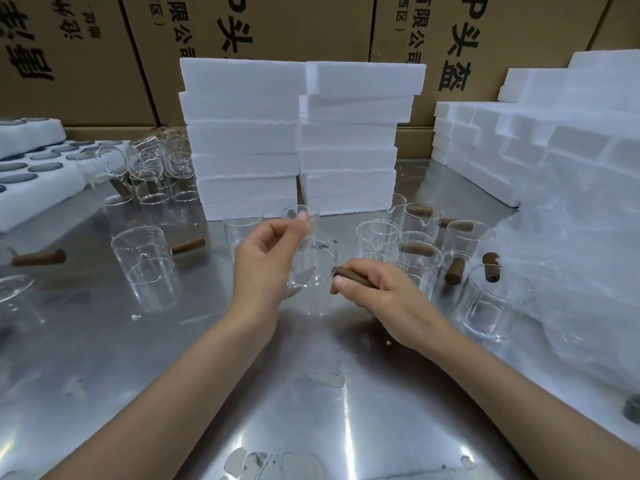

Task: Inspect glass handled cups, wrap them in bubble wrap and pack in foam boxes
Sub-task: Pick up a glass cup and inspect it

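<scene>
I hold one clear glass cup tilted on its side above the metal table. My right hand grips its brown wooden handle. My left hand pinches the cup's rim from the left, fingertips near the top edge. Several more glass handled cups stand to the right, and another cup stands to the left. Bubble wrap lies in a heap at the right. Two stacks of white foam boxes rise behind the held cup.
More foam pieces are piled at the back right. White foam trays with round dark lids sit at the far left, with a cluster of cups beside them. Cardboard cartons wall off the back.
</scene>
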`<state>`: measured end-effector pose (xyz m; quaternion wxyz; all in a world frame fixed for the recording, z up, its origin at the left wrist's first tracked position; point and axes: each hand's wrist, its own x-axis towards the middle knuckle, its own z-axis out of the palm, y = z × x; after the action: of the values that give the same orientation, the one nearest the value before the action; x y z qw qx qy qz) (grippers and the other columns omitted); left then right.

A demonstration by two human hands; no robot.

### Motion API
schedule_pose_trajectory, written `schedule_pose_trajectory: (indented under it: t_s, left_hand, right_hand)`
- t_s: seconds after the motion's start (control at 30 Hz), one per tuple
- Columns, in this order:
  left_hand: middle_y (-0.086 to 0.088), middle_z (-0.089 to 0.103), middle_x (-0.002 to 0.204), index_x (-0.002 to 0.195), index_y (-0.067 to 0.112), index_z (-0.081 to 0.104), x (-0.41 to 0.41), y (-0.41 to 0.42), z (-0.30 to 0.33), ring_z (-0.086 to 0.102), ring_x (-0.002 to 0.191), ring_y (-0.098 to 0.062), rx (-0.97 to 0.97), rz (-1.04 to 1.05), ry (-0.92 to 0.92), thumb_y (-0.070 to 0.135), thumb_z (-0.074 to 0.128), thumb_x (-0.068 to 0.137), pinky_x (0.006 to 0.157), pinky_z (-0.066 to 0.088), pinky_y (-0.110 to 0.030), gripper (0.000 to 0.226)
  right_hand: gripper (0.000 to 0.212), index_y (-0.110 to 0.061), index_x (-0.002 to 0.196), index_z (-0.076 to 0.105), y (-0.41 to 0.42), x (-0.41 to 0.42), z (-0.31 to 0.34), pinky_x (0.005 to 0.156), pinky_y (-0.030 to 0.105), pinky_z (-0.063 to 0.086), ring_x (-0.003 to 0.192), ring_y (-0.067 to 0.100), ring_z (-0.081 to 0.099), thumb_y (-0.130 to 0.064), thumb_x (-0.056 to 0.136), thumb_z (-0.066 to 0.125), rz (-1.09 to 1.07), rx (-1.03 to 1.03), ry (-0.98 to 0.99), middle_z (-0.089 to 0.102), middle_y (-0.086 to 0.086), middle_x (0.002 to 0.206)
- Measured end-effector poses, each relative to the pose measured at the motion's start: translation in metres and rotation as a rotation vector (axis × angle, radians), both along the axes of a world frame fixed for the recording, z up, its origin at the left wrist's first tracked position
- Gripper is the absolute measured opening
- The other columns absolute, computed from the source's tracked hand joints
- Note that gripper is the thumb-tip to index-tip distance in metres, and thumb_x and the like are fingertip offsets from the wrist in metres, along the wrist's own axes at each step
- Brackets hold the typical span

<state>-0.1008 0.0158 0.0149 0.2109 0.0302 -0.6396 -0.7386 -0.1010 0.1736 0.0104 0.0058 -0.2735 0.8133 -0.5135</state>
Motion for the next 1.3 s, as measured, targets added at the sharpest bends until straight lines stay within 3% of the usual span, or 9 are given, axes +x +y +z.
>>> schedule_pose_trajectory:
  t_s: [0.1,0.2,0.37,0.57,0.73,0.83,1.03,1.17,1.3]
  left_hand:
    - [0.005,0.073,0.1,0.075,0.024,0.076,-0.002,-0.002,0.001,0.065,0.096,-0.013,0.043,-0.073,-0.014,0.037,0.065,0.088,0.083,0.043,-0.035,0.021]
    - [-0.006,0.072,0.108,0.091,0.016,0.077,-0.003,-0.005,0.004,0.061,0.101,-0.026,0.045,-0.165,0.01,0.028,0.057,0.094,0.088,0.04,-0.044,0.024]
    - [-0.003,0.068,0.121,0.115,0.012,0.066,0.001,-0.011,0.009,0.057,0.122,-0.013,-0.014,-0.345,0.058,0.03,0.061,0.082,0.112,0.036,-0.035,0.038]
    - [0.006,0.063,0.129,0.125,0.02,0.059,0.001,-0.016,0.007,0.055,0.121,-0.007,-0.154,-0.468,0.119,0.018,0.062,0.078,0.089,0.048,-0.017,0.047]
    - [0.007,0.061,0.13,0.129,0.022,0.054,0.005,-0.014,0.007,0.051,0.126,-0.003,-0.26,-0.441,0.155,0.014,0.073,0.07,0.11,0.038,-0.028,0.062]
    - [0.006,0.063,0.127,0.125,0.024,0.056,0.006,-0.009,0.005,0.053,0.123,-0.002,-0.318,-0.348,0.165,0.02,0.079,0.064,0.111,0.037,-0.033,0.066]
    - [0.008,0.066,0.113,0.113,0.025,0.059,0.007,0.001,-0.002,0.059,0.113,-0.006,-0.325,-0.197,0.198,0.033,0.084,0.061,0.101,0.045,-0.026,0.058]
    - [0.007,0.065,0.11,0.108,0.029,0.057,0.008,0.005,-0.006,0.058,0.112,-0.012,-0.34,-0.112,0.166,0.05,0.077,0.055,0.101,0.045,-0.034,0.06]
    - [0.013,0.061,0.117,0.121,0.032,0.052,0.008,0.004,-0.002,0.054,0.115,0.0,-0.4,-0.177,0.149,0.058,0.074,0.054,0.096,0.042,-0.019,0.076]
  right_hand:
    - [0.018,-0.011,0.079,0.063,0.004,-0.004,0.001,0.05,0.01,0.029,0.05,-0.001,0.037,-0.017,0.094,0.055,0.013,-0.091,-0.08,0.041,-0.016,0.053]
    - [0.018,-0.008,0.079,0.061,0.006,-0.006,0.003,0.042,0.01,0.024,0.042,0.0,0.033,-0.013,0.093,0.053,0.036,-0.204,-0.175,0.034,-0.015,0.049]
    - [0.018,-0.006,0.079,0.06,0.01,-0.008,0.006,0.038,0.01,0.02,0.038,0.0,0.03,-0.011,0.093,0.05,0.05,-0.31,-0.268,0.028,-0.007,0.051]
    - [0.02,-0.007,0.08,0.062,0.013,-0.01,0.006,0.037,0.011,0.019,0.043,0.003,0.021,-0.021,0.09,0.052,0.06,-0.358,-0.352,0.018,0.003,0.059]
    - [0.021,-0.006,0.079,0.061,0.013,-0.008,0.008,0.037,0.009,0.022,0.042,0.002,0.022,-0.017,0.092,0.05,0.061,-0.34,-0.341,0.022,-0.001,0.055]
    - [0.02,-0.006,0.079,0.06,0.011,-0.007,0.009,0.037,0.01,0.021,0.039,0.001,0.026,-0.016,0.093,0.049,0.05,-0.311,-0.314,0.025,-0.005,0.053]
    - [0.023,-0.008,0.076,0.061,0.009,-0.003,0.008,0.039,0.01,0.022,0.038,0.0,0.03,-0.015,0.095,0.049,0.04,-0.25,-0.225,0.034,-0.015,0.043]
    - [0.025,-0.011,0.074,0.061,0.007,-0.003,0.007,0.042,0.012,0.023,0.04,0.001,0.027,-0.018,0.095,0.05,0.029,-0.15,-0.135,0.033,-0.014,0.043]
    - [0.03,-0.012,0.069,0.061,0.008,-0.003,0.011,0.04,0.011,0.022,0.039,0.001,0.028,-0.018,0.095,0.049,0.006,-0.218,-0.171,0.033,-0.013,0.043]
